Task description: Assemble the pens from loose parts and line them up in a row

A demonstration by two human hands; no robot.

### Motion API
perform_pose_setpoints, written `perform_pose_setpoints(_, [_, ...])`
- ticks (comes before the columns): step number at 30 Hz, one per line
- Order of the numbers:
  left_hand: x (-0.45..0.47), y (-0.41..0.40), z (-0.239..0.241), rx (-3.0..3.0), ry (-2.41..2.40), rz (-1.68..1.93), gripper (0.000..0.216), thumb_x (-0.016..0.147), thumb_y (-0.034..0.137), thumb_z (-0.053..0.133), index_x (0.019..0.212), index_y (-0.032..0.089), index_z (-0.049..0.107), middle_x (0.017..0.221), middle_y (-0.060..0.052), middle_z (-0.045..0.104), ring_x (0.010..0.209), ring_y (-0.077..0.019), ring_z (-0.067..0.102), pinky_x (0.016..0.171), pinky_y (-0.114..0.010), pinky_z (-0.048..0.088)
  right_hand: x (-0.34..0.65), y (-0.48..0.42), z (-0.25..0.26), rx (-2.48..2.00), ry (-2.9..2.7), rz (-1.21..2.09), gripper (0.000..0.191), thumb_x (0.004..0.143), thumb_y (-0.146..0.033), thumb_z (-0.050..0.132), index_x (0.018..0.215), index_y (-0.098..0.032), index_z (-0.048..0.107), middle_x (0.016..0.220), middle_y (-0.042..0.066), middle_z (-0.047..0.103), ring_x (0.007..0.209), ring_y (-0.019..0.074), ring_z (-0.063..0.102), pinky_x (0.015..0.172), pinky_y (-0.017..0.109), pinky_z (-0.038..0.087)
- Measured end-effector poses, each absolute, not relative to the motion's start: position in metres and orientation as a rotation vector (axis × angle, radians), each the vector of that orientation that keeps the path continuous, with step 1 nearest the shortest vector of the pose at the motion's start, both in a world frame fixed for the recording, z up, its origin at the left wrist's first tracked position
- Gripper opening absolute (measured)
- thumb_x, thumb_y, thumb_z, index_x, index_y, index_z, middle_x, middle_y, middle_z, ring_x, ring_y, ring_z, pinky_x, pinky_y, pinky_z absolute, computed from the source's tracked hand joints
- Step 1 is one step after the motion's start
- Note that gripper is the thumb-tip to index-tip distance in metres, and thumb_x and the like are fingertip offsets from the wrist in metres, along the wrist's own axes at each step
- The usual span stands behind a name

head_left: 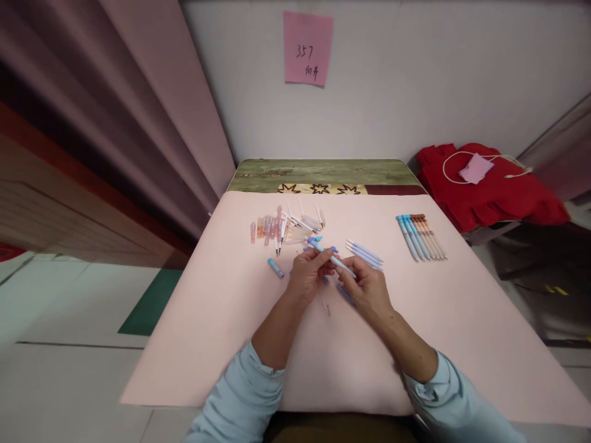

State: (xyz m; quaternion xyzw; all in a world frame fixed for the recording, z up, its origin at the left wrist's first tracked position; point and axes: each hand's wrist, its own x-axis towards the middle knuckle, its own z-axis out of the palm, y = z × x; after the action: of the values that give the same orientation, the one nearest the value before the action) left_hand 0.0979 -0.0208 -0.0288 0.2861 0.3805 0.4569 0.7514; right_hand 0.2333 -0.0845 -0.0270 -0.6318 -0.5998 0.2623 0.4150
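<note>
My left hand (308, 271) and my right hand (366, 288) meet over the middle of the pink table cover (221, 320), and both pinch one light blue pen (329, 256) that lies slanted between them. The left fingers grip its upper end, the right fingers its lower end. A small blue cap (276, 267) lies just left of my left hand. A tiny pale part (326, 307) rests on the cover below the hands. Behind the hands lies a heap of loose pen parts and refills (285, 226).
Three pale blue pens (364, 253) lie right of my hands. Farther right is a neat row of several blue and brown pens (421, 237). A red cloth with a white cable (489, 184) sits beyond the table's right edge. A pink note (308, 48) hangs on the wall.
</note>
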Motion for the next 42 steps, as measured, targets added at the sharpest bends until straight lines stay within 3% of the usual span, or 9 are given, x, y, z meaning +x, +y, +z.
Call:
perform_pose_setpoints(12, [0.096, -0.022, -0.028, 0.752, 0.857, 0.965, 0.03, 0.069, 0.04, 0.081, 0.077, 0.012, 0.076, 0.074, -0.008, 0.072, 0.051, -0.0072, 0.053, 0.053, -0.022, 0.041, 0.235, -0.084, -0.028, -1.61, -1.5, 0.681, 0.035, 0.091, -0.052, 0.054, 0.08, -0.02, 0.064, 0.06, -0.001, 0.059, 0.052, 0.0117, 0.048, 0.053, 0.022, 0.038])
perform_pose_setpoints(25, [0.093, -0.022, -0.022, 0.806, 0.738, 0.939, 0.028, 0.071, 0.038, 0.08, 0.079, 0.012, 0.073, 0.081, -0.009, 0.073, 0.054, -0.0099, 0.059, 0.046, -0.022, 0.038, 0.234, -0.086, -0.017, -1.436, -1.373, 0.99, 0.04, 0.093, -0.052, 0.052, 0.078, -0.018, 0.065, 0.054, -0.003, 0.052, 0.049, 0.0102, 0.043, 0.048, 0.023, 0.034])
perform_pose_setpoints(35, [0.091, -0.022, -0.022, 0.845, 0.807, 0.93, 0.031, 0.071, 0.042, 0.079, 0.073, 0.012, 0.073, 0.061, -0.004, 0.065, 0.05, -0.009, 0.055, 0.044, -0.02, 0.036, 0.232, -0.084, -0.017, -1.363, -1.295, 1.203, 0.044, 0.092, -0.059, 0.051, 0.081, -0.018, 0.065, 0.054, -0.002, 0.056, 0.046, 0.0106, 0.048, 0.046, 0.022, 0.039])
perform_pose_setpoints(38, [0.093, -0.022, -0.027, 0.813, 0.856, 0.944, 0.033, 0.07, 0.044, 0.08, 0.068, 0.012, 0.071, 0.051, 0.0, 0.056, 0.045, -0.0072, 0.049, 0.044, -0.02, 0.036, 0.232, -0.083, -0.019, -1.342, -1.37, 1.255, 0.047, 0.091, -0.061, 0.051, 0.079, -0.018, 0.065, 0.059, 0.0, 0.059, 0.051, 0.0116, 0.052, 0.051, 0.023, 0.043])
perform_pose_setpoints(42, [0.095, -0.022, -0.027, 0.722, 0.855, 0.951, 0.038, 0.067, 0.046, 0.081, 0.063, 0.013, 0.064, 0.05, 0.001, 0.054, 0.038, -0.0062, 0.042, 0.04, -0.022, 0.032, 0.231, -0.082, -0.024, -1.289, -1.26, 1.471, 0.055, 0.089, -0.067, 0.048, 0.085, -0.016, 0.068, 0.061, 0.002, 0.062, 0.051, 0.0123, 0.054, 0.051, 0.024, 0.045])
